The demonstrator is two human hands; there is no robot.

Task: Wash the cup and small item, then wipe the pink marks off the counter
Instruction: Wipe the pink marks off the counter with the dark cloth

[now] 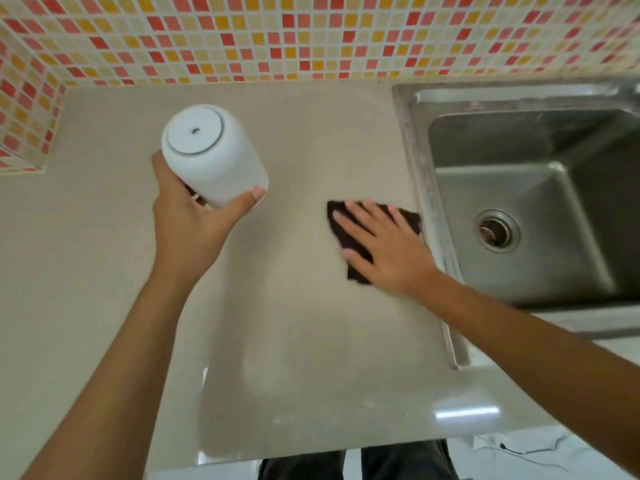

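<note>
Beige bench [294,341], tiled wall [311,36], steel sink [519,188] at right edge; my left fingers [254,195] clamp a cup [211,157], right fingers [349,223] flat on a cloth [408,218].

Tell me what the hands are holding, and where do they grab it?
The left hand grips the white cup round its side. The right hand holds nothing; it presses flat on the dark cloth.

Left grip [187,216] curled, held up; right grip [377,244] flat, splayed, seemingly pressing down.
</note>
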